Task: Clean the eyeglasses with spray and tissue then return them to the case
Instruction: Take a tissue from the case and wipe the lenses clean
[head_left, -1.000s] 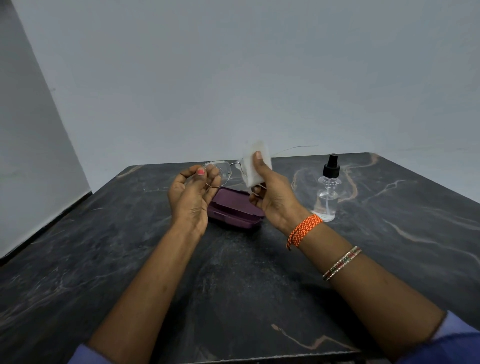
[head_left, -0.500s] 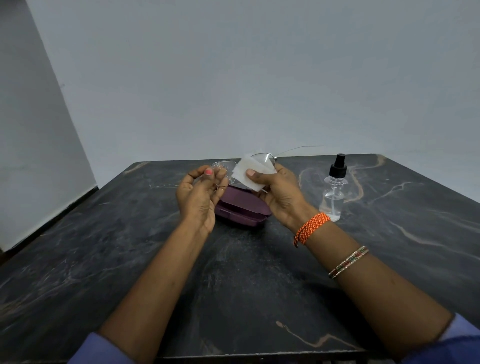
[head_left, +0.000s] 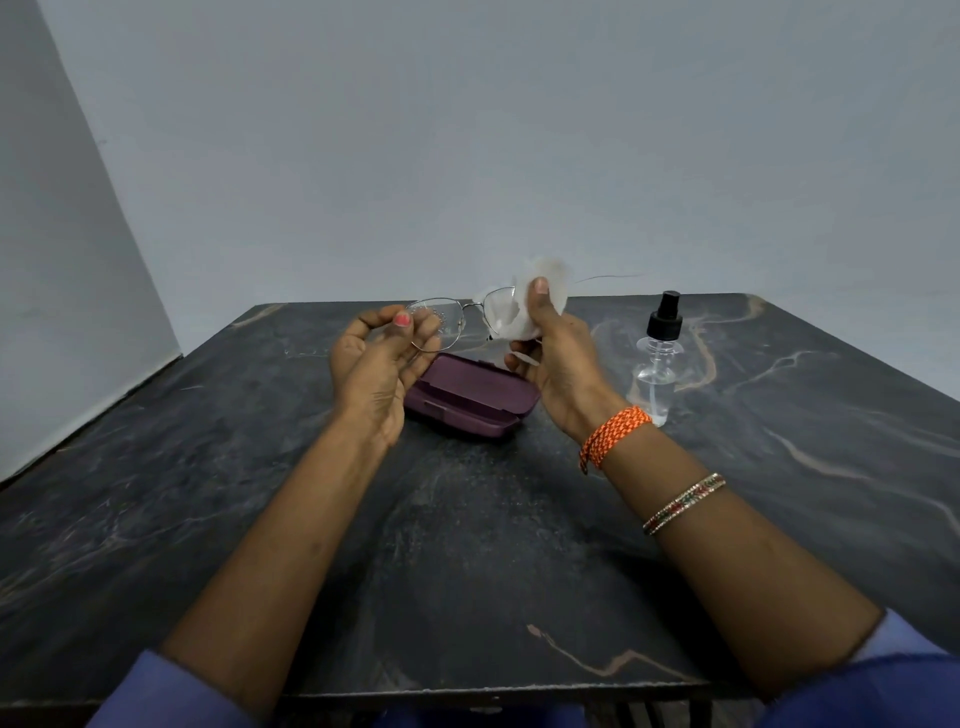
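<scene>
Eyeglasses (head_left: 457, 317): held in the air just above and behind the case, thin metal frame, lenses facing roughly toward the person; one temple arm pointing off to the right, toward the spray bottle.
Handling, eyeglasses: light, probably fragile; wire rim and hinges likely to bend under a hard squeeze, lenses smooth and probably slippery once wet. Best taken by the rim edge or the bridge, not by the lens faces.
Tissue (head_left: 524, 306): white, soft, crumpled, wrapped over the lens on the right side of the frame, directly above the far end of the case. Limp and light, likely to tear if rubbed hard while damp.
Left hand (head_left: 376, 364): just left of the case, raised; grip closed on the outer rim of the left lens, thumb and fingertips pinching the frame.
Right hand (head_left: 553, 358): above the right end of the case; grip closed on the tissue, thumb pressing it against the lens, fingers curled behind it.
Case (head_left: 470, 400): purple, hard-looking, lying flat on the table below both hands; open or shut, cannot tell for certain.
Spray bottle (head_left: 657, 358): clear, black pump top, upright on the table, to the right of the case, apart from both hands.
Table (head_left: 467, 545): dark marbled top, carrying case and bottle.
Step in hand, as judged: wiping the right lens; return to the case not yet done.
</scene>
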